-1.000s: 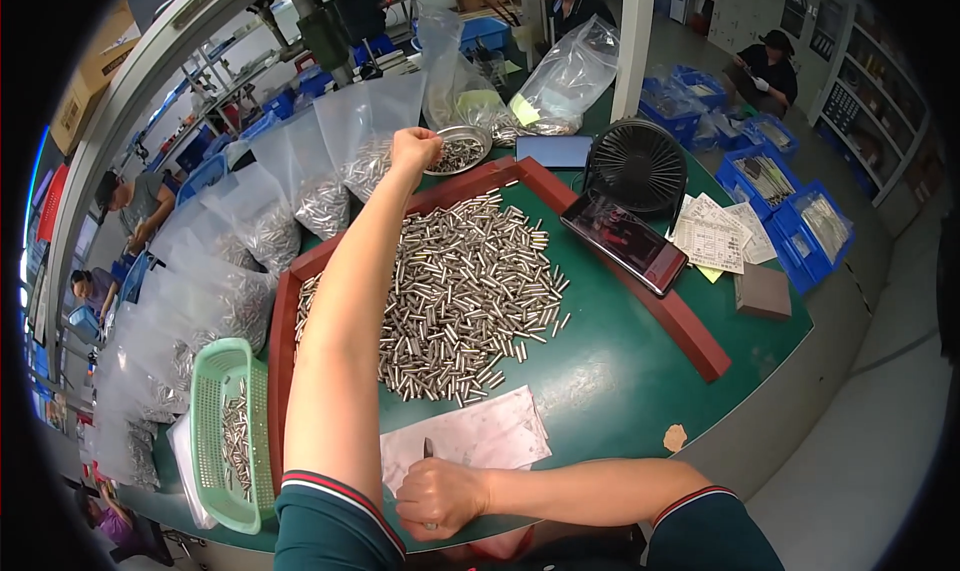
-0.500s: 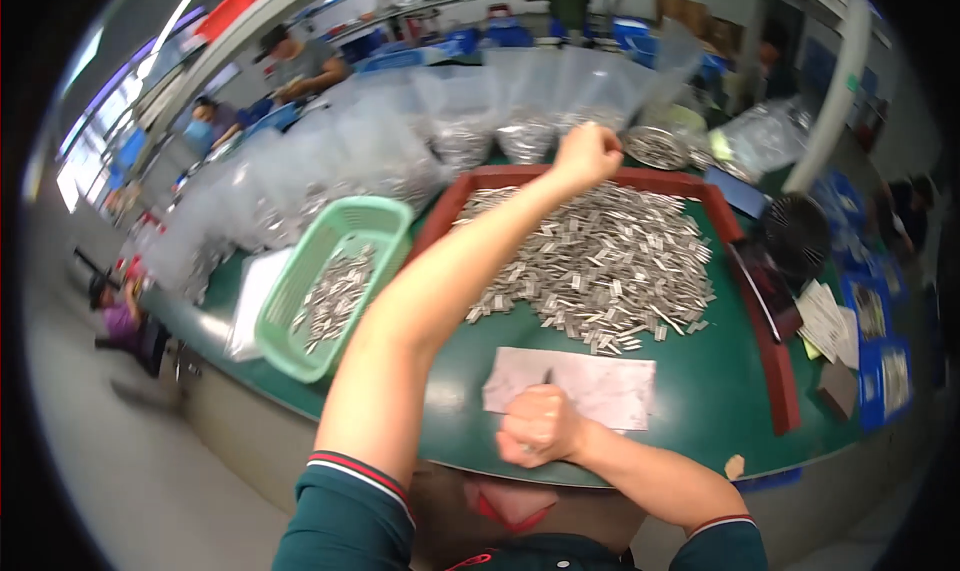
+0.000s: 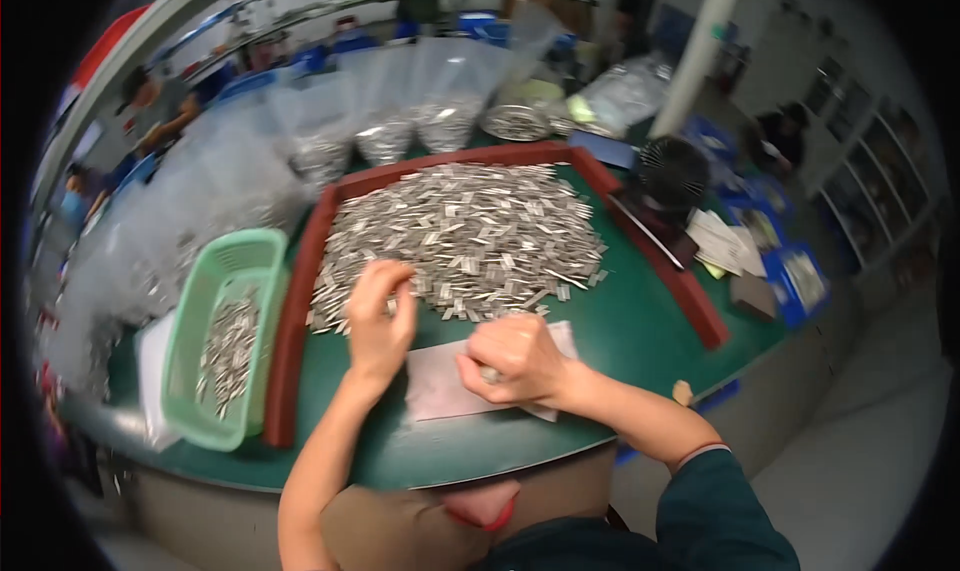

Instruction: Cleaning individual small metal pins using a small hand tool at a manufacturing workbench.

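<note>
The metal pins [image 3: 480, 231] are lying heaped on the green table [image 3: 640, 326] inside a red frame [image 3: 291, 351]. The left hand [image 3: 382, 311] is hanging at their near edge, grip loosely parted — the right hand [image 3: 518, 359] is clenching over a pale cloth [image 3: 437, 386], contents unclear.

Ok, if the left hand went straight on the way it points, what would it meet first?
Most likely the pile of small metal pins, just ahead of the left hand, though the hand's height above the green table is unclear.
</note>
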`<state>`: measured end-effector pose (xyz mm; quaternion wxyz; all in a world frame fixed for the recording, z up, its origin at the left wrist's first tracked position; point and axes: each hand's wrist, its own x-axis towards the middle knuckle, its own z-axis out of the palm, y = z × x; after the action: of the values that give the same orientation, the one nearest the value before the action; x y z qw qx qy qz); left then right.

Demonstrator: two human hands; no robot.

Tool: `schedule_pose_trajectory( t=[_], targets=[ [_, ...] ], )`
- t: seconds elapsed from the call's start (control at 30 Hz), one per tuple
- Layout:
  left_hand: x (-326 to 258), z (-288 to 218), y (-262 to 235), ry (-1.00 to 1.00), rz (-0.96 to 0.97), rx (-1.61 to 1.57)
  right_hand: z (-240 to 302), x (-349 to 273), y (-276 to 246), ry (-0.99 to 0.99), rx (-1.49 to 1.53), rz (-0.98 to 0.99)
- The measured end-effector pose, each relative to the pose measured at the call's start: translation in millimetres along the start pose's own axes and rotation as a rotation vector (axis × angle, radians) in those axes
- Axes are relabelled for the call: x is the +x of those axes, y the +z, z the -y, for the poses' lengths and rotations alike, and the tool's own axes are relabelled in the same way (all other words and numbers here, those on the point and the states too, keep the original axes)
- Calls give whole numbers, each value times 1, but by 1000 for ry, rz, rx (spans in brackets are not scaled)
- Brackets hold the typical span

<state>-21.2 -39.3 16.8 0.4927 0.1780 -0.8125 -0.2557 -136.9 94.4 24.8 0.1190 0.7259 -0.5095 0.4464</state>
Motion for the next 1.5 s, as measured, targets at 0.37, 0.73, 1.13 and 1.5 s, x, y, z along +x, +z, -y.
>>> schedule_pose_trajectory(
  t=[0.37, 0.73, 1.13, 1.5],
  targets=[
    [-12, 5, 7, 186, 128, 83, -142, -22, -180, 776, -568, 66],
    [-10, 15, 1, 158, 142, 137, -212, -11, -178, 806, -452, 258],
    [-9, 16, 6, 131, 159, 117, -223, -13, -185, 836, -485, 275],
    [-9, 17, 4, 118, 178, 127, -225, -14, -182, 822, -462, 245]
  ],
)
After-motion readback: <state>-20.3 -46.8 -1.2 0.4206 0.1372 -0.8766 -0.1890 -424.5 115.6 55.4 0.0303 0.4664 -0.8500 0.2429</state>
